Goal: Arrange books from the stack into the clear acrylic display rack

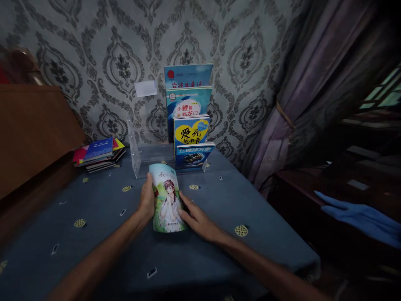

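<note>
A thin paperback book (167,200) with an illustrated cover bends slightly between my two hands, held nearly upright above the table. My left hand (147,198) grips its left edge, the fingers partly hidden behind it. On the right edge, my right hand (197,217) holds the book, with thumb and fingers at its side. Just beyond is a clear acrylic stand (134,154) with stepped tiers. Its right side holds several books, among them a yellow-and-blue book (191,136) and, in front, a dark blue book (192,158). Taller light-blue books (189,100) stand behind these.
A stack of books (100,150) lies at the table's back left, beside a brown wooden piece of furniture (34,129). A blue cloth with pineapple prints covers the table (103,251). To the right, a blue glove (360,215) rests near a dark surface, past the curtain (294,83).
</note>
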Tool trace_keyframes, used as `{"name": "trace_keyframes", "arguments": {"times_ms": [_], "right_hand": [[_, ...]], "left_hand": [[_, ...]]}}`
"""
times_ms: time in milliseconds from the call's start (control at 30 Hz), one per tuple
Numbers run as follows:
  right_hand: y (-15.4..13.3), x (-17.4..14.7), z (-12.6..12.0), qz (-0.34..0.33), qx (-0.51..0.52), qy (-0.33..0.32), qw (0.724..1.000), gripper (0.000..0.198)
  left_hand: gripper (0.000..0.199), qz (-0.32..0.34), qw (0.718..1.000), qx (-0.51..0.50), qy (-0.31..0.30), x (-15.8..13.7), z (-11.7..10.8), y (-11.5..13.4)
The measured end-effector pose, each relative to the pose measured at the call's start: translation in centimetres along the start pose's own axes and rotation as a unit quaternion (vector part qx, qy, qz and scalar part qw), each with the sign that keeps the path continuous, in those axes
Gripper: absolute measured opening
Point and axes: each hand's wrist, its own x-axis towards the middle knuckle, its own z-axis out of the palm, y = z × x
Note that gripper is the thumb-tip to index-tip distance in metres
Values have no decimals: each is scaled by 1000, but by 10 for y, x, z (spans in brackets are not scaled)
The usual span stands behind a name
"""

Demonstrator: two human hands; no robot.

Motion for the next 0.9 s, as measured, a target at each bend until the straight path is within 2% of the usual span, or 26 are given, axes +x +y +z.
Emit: {"name": "trace_keyframes", "arguments": {"times_ms": [100,167,233,300,367,433,533,633,700,800,900], "right_hand": [[-5,9,-11,-15,67,58,996,78],[-11,13,-21,-40,115,97,988,78],[-15,13,-29,-68,155,132,977,75],[-17,8,-35,-81,165,159,970,70],[-16,0,-38,-77,138,178,971,63],[-13,-6,-39,-72,98,197,973,56],[-9,-7,-45,-74,40,222,971,47],[-7,8,-63,-87,-20,252,964,37],[-6,26,-82,-104,-67,285,950,36],[-5,59,-117,-152,-139,346,915,39],[1,87,-146,-184,-173,386,887,38]], "left_hand": [[65,189,980,39,-46,-12,20,14],[65,285,950,100,-85,-20,26,19],[62,353,911,171,-125,-26,23,20],[57,373,880,247,-161,-29,16,16],[53,351,862,324,-173,-30,8,12],[59,319,844,402,-156,-28,2,13],[68,291,802,503,-139,-23,4,28],[67,287,765,558,-147,-10,19,53],[58,306,751,567,-143,2,35,68],[43,373,740,547,-121,24,59,80],[40,448,724,516,-91,48,76,80]]}}
